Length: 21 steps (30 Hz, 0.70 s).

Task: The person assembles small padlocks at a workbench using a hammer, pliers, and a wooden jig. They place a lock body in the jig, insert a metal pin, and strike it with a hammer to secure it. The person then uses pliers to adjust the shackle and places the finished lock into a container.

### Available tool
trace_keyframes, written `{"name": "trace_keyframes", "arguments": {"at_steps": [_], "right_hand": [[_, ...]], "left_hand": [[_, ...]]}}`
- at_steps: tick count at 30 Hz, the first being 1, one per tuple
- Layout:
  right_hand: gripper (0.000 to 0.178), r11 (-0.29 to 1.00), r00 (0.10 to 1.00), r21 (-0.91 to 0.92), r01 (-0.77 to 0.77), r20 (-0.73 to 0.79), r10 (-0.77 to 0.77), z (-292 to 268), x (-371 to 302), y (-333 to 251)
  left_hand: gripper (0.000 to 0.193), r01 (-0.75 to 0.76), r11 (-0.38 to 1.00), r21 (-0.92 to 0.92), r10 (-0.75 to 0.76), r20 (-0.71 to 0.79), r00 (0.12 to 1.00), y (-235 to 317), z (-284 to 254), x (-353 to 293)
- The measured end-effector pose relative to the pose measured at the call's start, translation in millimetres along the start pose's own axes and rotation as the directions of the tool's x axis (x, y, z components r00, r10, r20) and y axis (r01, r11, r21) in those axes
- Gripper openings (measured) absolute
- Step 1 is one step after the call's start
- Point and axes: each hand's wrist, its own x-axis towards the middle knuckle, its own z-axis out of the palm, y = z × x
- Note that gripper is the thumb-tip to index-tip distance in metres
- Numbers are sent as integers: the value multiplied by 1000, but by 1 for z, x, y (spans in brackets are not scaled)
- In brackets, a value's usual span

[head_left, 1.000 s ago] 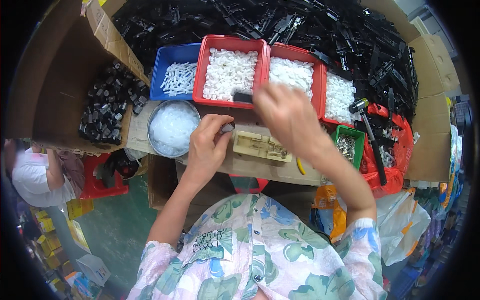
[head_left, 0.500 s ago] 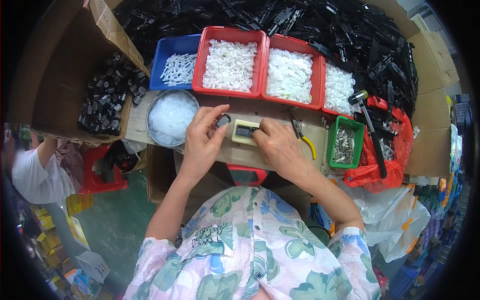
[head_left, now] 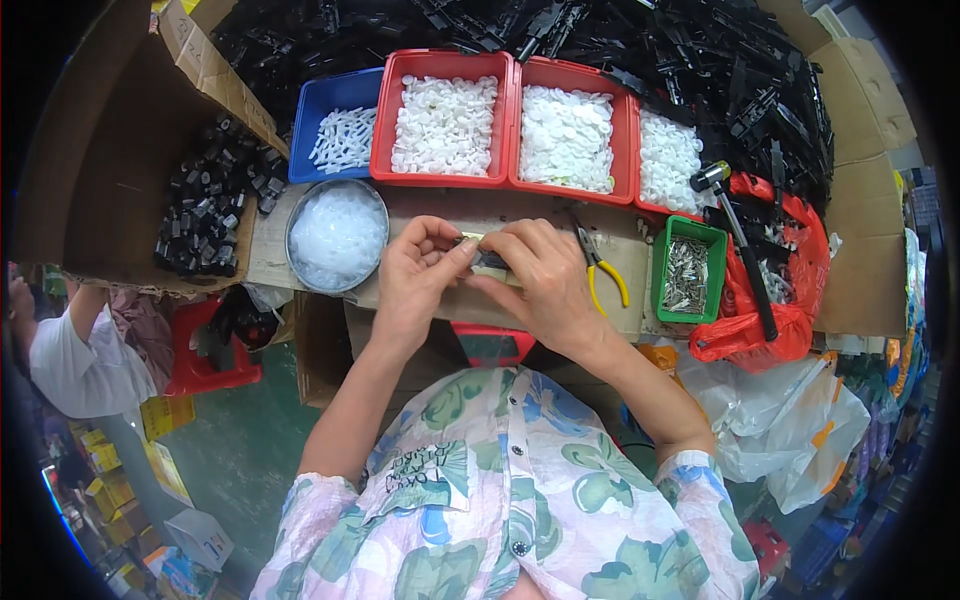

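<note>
My left hand (head_left: 418, 280) and my right hand (head_left: 540, 282) meet over the middle of a cardboard-covered bench (head_left: 440, 205). Between their fingertips they pinch a small dark part (head_left: 486, 258) against a pale tan block that is mostly hidden under my right hand. Both hands have their fingers curled on it. Beyond the hands stand two red trays of white plastic pieces (head_left: 445, 118) (head_left: 568, 135), a blue tray of white parts (head_left: 340, 135) and a round metal bowl of clear pieces (head_left: 337, 235).
Yellow-handled pliers (head_left: 600, 270) lie right of my hands, next to a green bin of metal pins (head_left: 686, 272). A hammer (head_left: 738, 240) rests on a red bag. Black parts fill a carton at left (head_left: 205, 205) and pile up behind. Another person crouches at lower left (head_left: 75, 350).
My right hand came down from the red trays to the bench and joined the left hand. Both hands have now closed together on the small part.
</note>
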Motion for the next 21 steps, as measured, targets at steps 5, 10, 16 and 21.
{"name": "trace_keyframes", "arguments": {"at_steps": [5,10,16,21], "right_hand": [[29,998,998,31,-54,38,53,9,1,9],[24,988,985,94,-122,131,109,15,-2,22],[23,985,980,100,-141,158,124,11,-1,25],[25,989,981,81,-121,162,107,11,-2,24]], "left_hand": [[16,-74,991,108,83,-86,993,-9,5,1],[15,-95,960,264,116,-67,991,-19,3,5],[11,-87,938,334,110,-51,993,-21,4,6],[10,-50,935,352,78,-68,995,-21,5,5]]}}
